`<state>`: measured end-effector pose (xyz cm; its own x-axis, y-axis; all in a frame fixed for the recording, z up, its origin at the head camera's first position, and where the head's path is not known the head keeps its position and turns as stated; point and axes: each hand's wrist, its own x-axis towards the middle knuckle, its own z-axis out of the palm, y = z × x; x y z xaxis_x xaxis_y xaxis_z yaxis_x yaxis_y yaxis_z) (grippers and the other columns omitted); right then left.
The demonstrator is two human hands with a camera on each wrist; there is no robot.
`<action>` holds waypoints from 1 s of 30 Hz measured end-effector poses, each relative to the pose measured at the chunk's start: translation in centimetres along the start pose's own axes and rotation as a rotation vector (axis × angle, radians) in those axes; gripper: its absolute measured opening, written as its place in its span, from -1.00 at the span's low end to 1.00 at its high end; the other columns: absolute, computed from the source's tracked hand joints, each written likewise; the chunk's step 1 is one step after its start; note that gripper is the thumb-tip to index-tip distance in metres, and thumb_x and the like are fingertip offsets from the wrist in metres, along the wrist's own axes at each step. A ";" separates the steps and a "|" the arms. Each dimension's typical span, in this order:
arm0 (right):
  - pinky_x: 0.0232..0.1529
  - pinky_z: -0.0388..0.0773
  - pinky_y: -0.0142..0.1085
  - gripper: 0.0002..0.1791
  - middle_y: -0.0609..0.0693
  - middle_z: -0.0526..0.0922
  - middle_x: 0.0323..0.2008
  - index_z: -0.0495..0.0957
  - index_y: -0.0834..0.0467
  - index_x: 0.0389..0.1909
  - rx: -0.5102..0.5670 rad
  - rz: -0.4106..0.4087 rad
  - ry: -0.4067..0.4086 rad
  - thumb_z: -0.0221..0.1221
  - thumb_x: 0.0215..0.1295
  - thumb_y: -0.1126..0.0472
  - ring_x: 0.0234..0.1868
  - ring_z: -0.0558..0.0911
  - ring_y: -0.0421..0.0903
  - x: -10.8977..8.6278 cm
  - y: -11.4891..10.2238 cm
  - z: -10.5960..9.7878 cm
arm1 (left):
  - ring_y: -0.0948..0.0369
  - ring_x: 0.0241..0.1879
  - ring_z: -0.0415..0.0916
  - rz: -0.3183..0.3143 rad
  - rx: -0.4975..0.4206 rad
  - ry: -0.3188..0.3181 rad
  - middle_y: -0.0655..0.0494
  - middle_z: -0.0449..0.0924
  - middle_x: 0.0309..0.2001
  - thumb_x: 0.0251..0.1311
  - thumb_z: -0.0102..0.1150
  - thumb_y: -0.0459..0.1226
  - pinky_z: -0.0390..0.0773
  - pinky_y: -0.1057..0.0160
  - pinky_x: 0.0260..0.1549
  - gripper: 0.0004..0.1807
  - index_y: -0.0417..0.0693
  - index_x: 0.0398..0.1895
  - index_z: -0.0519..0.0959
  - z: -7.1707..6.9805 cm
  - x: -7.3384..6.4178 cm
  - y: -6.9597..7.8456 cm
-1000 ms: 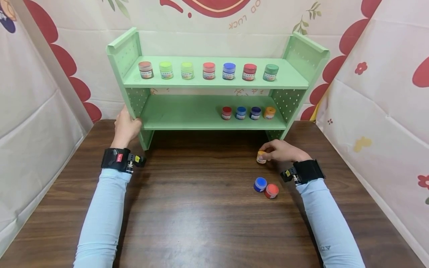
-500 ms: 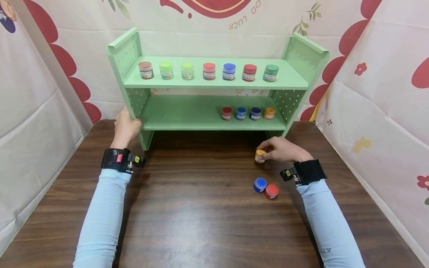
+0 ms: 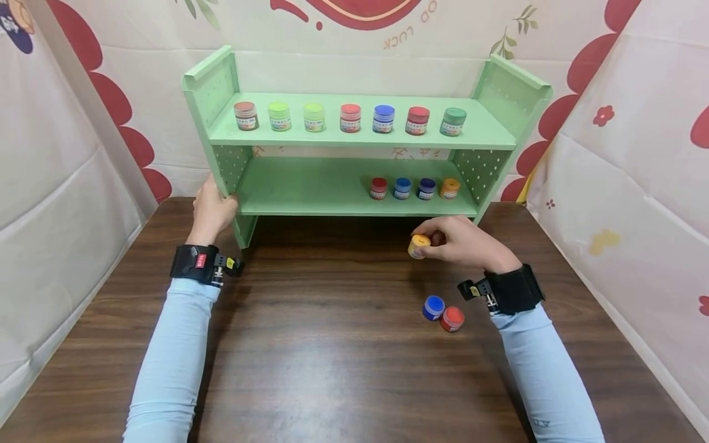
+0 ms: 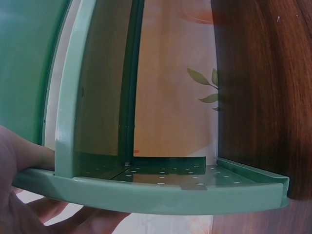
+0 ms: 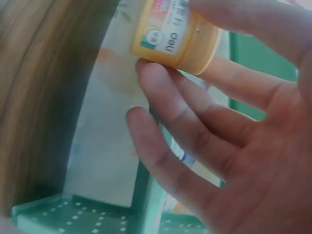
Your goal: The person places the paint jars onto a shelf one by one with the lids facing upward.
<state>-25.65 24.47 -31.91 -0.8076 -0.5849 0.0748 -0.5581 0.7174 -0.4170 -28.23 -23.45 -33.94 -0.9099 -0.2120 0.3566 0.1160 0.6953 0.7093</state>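
My left hand (image 3: 212, 212) grips the left side panel of a light green two-tier shelf (image 3: 304, 184). In the left wrist view the thumb lies on one face of the perforated panel (image 4: 195, 197) and the fingers on the other. My right hand (image 3: 460, 244) pinches a small yellow paint jar (image 3: 418, 247) above the table, in front of the lower tier. Up close, the right wrist view shows the labelled jar (image 5: 165, 36) between thumb and fingers. A blue-lidded jar (image 3: 434, 307) and a red-lidded jar (image 3: 452, 319) stand side by side on the tabletop, nearer the camera.
Several jars, among them a green-lidded one (image 3: 453, 122), line the upper tier. The lower tier carries a row at its right: red (image 3: 378, 188), blue, dark purple and orange (image 3: 450, 188) jars. Printed cloth (image 3: 354, 74) hangs behind and beside the brown wooden table (image 3: 310, 344).
My right hand has lifted the yellow jar and brought it slightly left and toward the shelf. The left hand keeps its grip on the panel. The view has shifted a little.
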 end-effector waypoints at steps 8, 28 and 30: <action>-0.34 0.48 -0.34 -0.74 -0.10 0.68 -0.34 0.70 0.09 0.00 -0.075 -0.137 0.059 0.37 0.34 0.13 -0.37 0.53 -0.18 1.7 -3.1 -1.3 | -0.31 0.28 0.44 0.010 0.000 -0.007 -0.32 0.51 0.31 0.17 -0.03 -0.38 0.34 -0.46 0.18 -0.45 -0.18 0.30 0.37 0.2 0.2 0.6; -0.06 0.52 -0.16 -0.62 0.03 0.74 -0.13 0.72 0.08 0.03 -0.049 -0.061 0.095 0.40 0.27 -0.02 -0.16 0.63 -0.04 14.2 -6.2 -2.0 | -0.30 0.26 0.45 0.001 -0.001 0.013 -0.31 0.52 0.28 0.16 -0.03 -0.39 0.33 -0.45 0.18 -0.48 -0.21 0.25 0.40 0.1 -0.1 0.3; 0.02 0.53 -0.14 -0.61 0.03 0.74 -0.07 0.71 0.08 0.02 -0.046 -0.034 0.096 0.40 0.26 -0.03 -0.08 0.63 -0.04 15.0 -6.1 -1.9 | -0.31 0.26 0.44 -0.002 -0.001 0.012 -0.32 0.51 0.28 0.16 -0.03 -0.39 0.32 -0.46 0.18 -0.47 -0.21 0.26 0.39 0.0 -0.2 0.3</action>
<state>-34.70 12.00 -26.50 -0.8014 -0.5717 0.1756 -0.5918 0.7157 -0.3708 -28.05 -23.21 -33.80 -0.9054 -0.2218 0.3621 0.1144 0.6939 0.7109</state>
